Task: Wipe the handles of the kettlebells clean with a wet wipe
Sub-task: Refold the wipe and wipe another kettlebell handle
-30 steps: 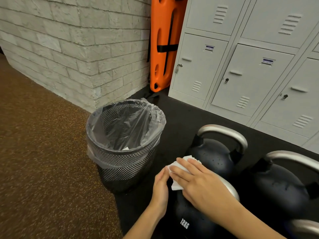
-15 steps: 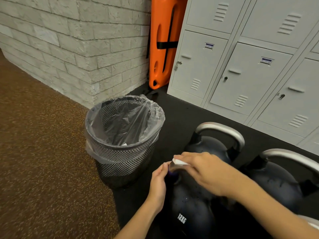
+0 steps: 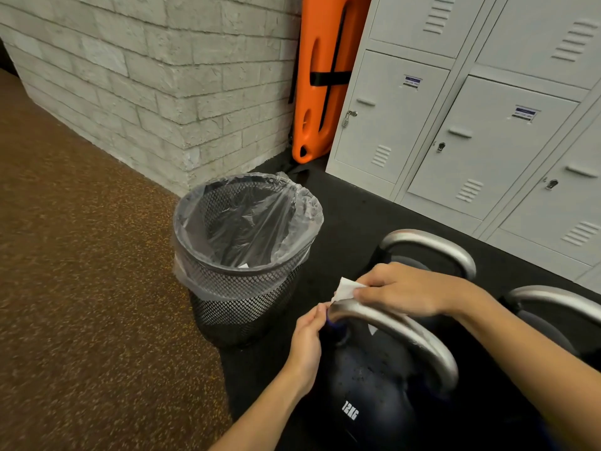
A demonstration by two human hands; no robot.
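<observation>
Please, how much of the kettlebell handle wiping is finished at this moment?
No handle can be judged finished. In hand: the right hand presses the wipe on the near kettlebell handle, where the left hand also pinches. Left: the two other handles, and likely binning the wipe in the bin.

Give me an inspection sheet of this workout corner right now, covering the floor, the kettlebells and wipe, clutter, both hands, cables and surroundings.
Surface: black rubber mat under the kettlebells; brown speckled floor beside it.
Job's things: 12KG kettlebell nearest, with the wet wipe on the left end of its steel handle; two more kettlebells behind.
Clutter: mesh bin with a clear liner, a white scrap inside.
Grippers: right hand pinches the wipe on the handle; left hand pinches at the handle's left end.
Cables: nothing seen.
Surroundings: brick wall, orange board, grey lockers.
</observation>
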